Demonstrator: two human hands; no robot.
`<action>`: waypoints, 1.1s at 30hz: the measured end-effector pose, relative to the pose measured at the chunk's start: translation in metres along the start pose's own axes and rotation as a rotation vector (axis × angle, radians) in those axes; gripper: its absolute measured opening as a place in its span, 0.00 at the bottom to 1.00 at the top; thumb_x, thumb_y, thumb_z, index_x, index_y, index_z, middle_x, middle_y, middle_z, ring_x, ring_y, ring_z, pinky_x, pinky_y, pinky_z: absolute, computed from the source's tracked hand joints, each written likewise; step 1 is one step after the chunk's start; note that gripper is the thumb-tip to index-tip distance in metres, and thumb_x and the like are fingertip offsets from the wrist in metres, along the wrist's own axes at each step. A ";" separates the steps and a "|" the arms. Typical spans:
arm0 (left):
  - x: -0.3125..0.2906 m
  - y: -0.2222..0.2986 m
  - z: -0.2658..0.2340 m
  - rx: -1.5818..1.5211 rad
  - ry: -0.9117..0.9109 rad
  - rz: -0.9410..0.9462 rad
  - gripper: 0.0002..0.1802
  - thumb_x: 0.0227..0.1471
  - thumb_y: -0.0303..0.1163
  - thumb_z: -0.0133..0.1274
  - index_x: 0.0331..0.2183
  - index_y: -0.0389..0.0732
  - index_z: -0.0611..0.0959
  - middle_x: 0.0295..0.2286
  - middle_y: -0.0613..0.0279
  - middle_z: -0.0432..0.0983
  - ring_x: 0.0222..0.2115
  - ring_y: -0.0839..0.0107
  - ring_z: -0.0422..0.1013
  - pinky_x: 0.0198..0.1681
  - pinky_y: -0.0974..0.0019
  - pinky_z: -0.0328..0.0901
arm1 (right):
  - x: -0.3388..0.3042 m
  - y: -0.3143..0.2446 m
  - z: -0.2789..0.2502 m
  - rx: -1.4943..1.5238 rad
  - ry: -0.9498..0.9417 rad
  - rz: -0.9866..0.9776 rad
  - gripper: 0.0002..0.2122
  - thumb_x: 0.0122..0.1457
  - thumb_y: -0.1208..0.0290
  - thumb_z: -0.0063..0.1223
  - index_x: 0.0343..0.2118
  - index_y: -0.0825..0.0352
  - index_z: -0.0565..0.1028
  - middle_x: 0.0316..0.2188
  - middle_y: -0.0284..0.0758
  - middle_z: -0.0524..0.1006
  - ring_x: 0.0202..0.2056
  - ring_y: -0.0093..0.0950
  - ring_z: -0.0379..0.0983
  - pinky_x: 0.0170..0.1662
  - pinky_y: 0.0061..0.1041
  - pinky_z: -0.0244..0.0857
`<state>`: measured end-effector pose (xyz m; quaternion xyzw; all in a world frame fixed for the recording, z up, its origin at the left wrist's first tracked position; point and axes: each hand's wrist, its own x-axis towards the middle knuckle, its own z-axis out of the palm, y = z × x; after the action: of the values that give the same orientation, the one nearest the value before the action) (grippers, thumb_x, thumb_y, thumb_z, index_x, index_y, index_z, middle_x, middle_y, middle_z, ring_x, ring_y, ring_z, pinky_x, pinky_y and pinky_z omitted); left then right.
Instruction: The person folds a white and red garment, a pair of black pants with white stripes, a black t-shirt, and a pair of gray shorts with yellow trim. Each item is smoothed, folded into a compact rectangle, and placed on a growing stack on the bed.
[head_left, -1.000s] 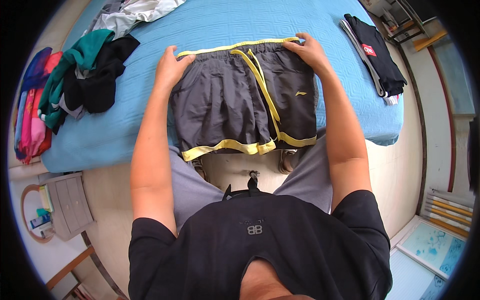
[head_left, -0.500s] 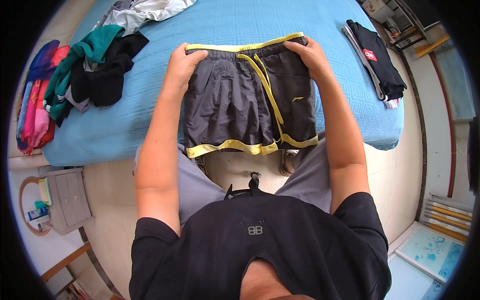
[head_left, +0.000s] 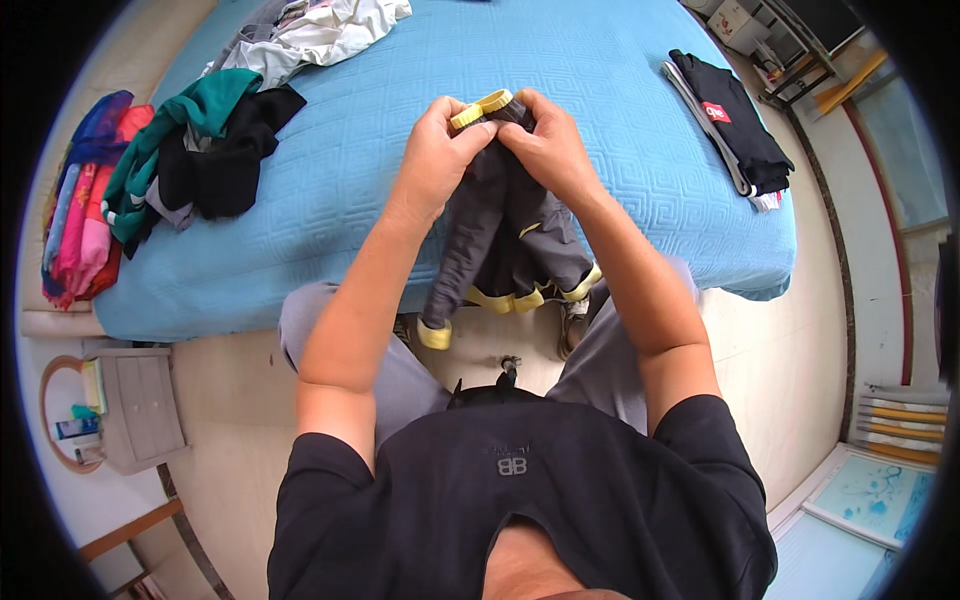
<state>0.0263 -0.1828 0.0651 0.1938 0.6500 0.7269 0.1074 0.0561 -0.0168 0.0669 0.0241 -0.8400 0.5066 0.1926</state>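
Note:
Dark grey shorts [head_left: 510, 235] with yellow waistband and hem trim hang from my two hands at the near edge of the bed. My left hand [head_left: 447, 145] pinches the waistband on its left side. Close beside it, my right hand [head_left: 545, 145] grips the same waistband from the right. Between the hands the waistband is bunched and curves into a loop. Below, the legs of the shorts fall in loose folds, the left leg lower than the right. The yellow drawstring cannot be made out.
A blue quilted bedspread [head_left: 350, 200] covers the bed. Green and black garments [head_left: 225, 150] lie in a heap at left, beside bright pink and blue fabrics [head_left: 85, 210]. White clothing [head_left: 340, 35] is crumpled farther back. Folded black clothes [head_left: 735, 125] rest at right. A grey drawer cabinet [head_left: 145, 405] stands at lower left.
My hands have come together from the two ends of the waistband. The shorts, spread flat before, are now gathered and hanging in folds.

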 end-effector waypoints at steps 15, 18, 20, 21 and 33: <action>-0.027 0.057 -0.011 0.354 -0.055 0.307 0.22 0.55 0.37 0.61 0.49 0.38 0.78 0.42 0.62 0.78 0.40 0.73 0.74 0.44 0.68 0.68 | -0.009 -0.020 -0.032 0.363 -0.161 -0.137 0.13 0.57 0.74 0.61 0.44 0.69 0.74 0.35 0.27 0.77 0.38 0.17 0.71 0.45 0.20 0.66; -0.026 0.067 -0.035 0.818 0.097 0.704 0.30 0.45 0.38 0.67 0.50 0.40 0.78 0.45 0.59 0.78 0.47 0.66 0.72 0.50 0.64 0.66 | -0.008 -0.034 -0.048 0.494 -0.274 -0.091 0.13 0.57 0.75 0.59 0.45 0.69 0.75 0.37 0.25 0.76 0.42 0.16 0.70 0.49 0.18 0.64; -0.023 0.069 -0.050 0.768 -0.068 0.664 0.35 0.41 0.36 0.68 0.52 0.40 0.77 0.46 0.57 0.77 0.50 0.61 0.71 0.53 0.63 0.64 | -0.008 -0.038 -0.052 0.665 -0.284 -0.040 0.13 0.56 0.77 0.57 0.45 0.69 0.75 0.39 0.25 0.76 0.42 0.16 0.70 0.49 0.18 0.64; -0.028 0.070 -0.058 0.557 -0.257 0.312 0.38 0.41 0.35 0.67 0.55 0.41 0.75 0.45 0.56 0.77 0.48 0.63 0.71 0.54 0.64 0.64 | -0.007 -0.036 -0.054 0.720 -0.317 -0.042 0.13 0.56 0.78 0.56 0.45 0.69 0.75 0.39 0.26 0.77 0.42 0.16 0.70 0.49 0.18 0.64; -0.024 0.065 -0.062 -0.031 -0.162 0.242 0.34 0.41 0.22 0.61 0.54 0.38 0.73 0.44 0.66 0.76 0.46 0.76 0.72 0.54 0.72 0.63 | 0.003 -0.024 -0.058 0.941 -0.305 -0.117 0.18 0.50 0.79 0.49 0.47 0.70 0.74 0.41 0.32 0.78 0.45 0.23 0.73 0.53 0.23 0.64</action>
<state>0.0279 -0.2572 0.1204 0.3270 0.6000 0.7264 0.0738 0.0761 0.0214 0.1124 0.2294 -0.5362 0.8099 0.0636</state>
